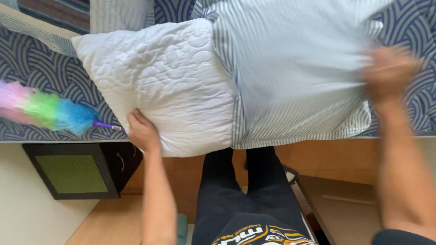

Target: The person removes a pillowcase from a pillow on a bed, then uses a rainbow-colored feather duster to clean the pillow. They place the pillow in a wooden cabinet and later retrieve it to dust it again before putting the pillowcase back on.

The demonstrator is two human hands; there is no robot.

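Note:
A white quilted pillow (163, 81) lies across the bed's edge, its right half inside a light blue striped pillowcase (295, 72). My left hand (142, 131) grips the pillow's bare lower left corner. My right hand (389, 72), blurred by motion, holds the pillowcase at its right side, with the fabric bunched under the fingers.
The bed has a blue sheet with a wave pattern (32, 68). A rainbow feather duster (50, 111) lies on it at the left. A dark nightstand (81, 170) stands below on the wooden floor (113, 222). My dark trousers (236, 190) are in the middle.

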